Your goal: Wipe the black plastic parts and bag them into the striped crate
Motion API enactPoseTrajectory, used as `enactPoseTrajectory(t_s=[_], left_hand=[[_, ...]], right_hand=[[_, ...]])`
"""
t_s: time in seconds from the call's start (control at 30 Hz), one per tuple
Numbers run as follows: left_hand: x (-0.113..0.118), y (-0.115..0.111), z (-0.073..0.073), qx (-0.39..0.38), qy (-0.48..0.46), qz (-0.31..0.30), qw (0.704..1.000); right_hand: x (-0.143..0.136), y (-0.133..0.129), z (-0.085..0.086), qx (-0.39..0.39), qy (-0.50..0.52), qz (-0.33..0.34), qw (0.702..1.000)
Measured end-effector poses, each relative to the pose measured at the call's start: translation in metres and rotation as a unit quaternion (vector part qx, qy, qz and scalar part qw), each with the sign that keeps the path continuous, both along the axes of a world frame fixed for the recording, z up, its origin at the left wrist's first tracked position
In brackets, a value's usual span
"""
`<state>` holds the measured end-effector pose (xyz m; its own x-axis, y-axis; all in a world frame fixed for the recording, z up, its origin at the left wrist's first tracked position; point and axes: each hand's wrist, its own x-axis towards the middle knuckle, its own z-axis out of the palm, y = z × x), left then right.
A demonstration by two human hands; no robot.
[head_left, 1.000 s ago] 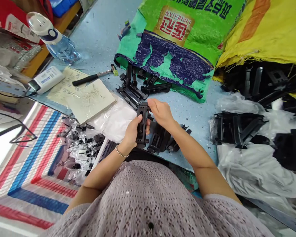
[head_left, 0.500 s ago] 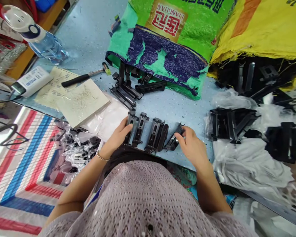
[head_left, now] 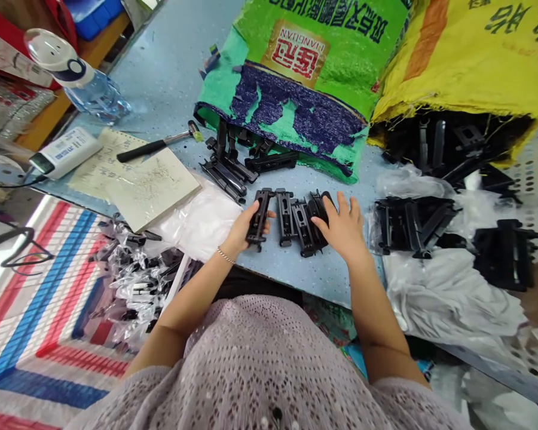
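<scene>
A long black plastic part [head_left: 259,218] with a slotted frame is gripped by my left hand [head_left: 241,230], thumb on one side and fingertips showing past the other. To its right, several similar black parts [head_left: 286,221] lie side by side on the blue table. My right hand [head_left: 346,230] is at the right end of this group, fingers spread, with the thumb touching the end parts [head_left: 317,214]. Its fingertips partly cover them. Behind the row, more loose black parts [head_left: 226,173] spill from a green woven sack [head_left: 305,119].
A hammer [head_left: 152,146] lies by a paper-covered pad [head_left: 155,185] at the left, near white plastic bags [head_left: 201,221]. A water bottle [head_left: 89,89] stands farther back. On the right are a yellow sack [head_left: 466,77] and stacked black parts [head_left: 412,221]. A striped bag [head_left: 40,340] holds wrapped parts.
My left hand has closed round the leftmost part and moved right. The row sits farther from the table edge and closer together. My right hand has spread its fingers from the part it held.
</scene>
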<state>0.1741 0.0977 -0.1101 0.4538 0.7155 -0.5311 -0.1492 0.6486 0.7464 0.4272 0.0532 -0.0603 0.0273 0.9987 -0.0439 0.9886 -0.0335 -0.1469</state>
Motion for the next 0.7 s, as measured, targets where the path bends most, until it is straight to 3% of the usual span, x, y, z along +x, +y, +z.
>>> enactPoseTrajectory(t_s=[0.07,0.17,0.23,0.3,0.33,0.4,0.47,0.53,0.6,0.7], left_hand=[[-0.024,-0.007,0.022,0.007,-0.012,-0.05,0.999],[-0.057,-0.029,0.056,0.007,-0.027,-0.197,0.98],[-0.076,-0.04,0.066,0.022,-0.034,-0.223,0.974],[-0.091,-0.046,0.061,0.111,0.052,-0.131,0.984],[-0.097,-0.047,0.053,0.185,0.137,-0.059,0.971],[-0.103,-0.045,0.033,0.326,0.322,0.032,0.888],[-0.105,-0.042,0.014,0.406,0.45,0.029,0.795],[-0.107,-0.038,0.001,0.426,0.495,0.011,0.757],[-0.113,-0.033,-0.003,0.402,0.488,0.036,0.774],[-0.128,-0.026,0.0,0.31,0.416,0.079,0.851]], right_hand=[[-0.021,0.0,0.022,0.037,0.035,0.125,0.991],[-0.059,-0.003,0.041,0.006,0.152,0.368,0.917],[-0.072,-0.001,0.042,-0.03,0.214,0.43,0.876],[-0.075,0.004,0.034,-0.054,0.269,0.4,0.875],[-0.075,0.008,0.028,-0.065,0.3,0.362,0.88],[-0.075,0.016,0.015,-0.085,0.392,0.255,0.88],[-0.084,0.02,0.003,-0.115,0.519,0.134,0.836],[-0.099,0.02,-0.005,-0.148,0.639,0.032,0.754],[-0.116,0.017,-0.009,-0.174,0.711,-0.027,0.681],[-0.138,0.014,-0.007,-0.191,0.757,-0.059,0.622]])
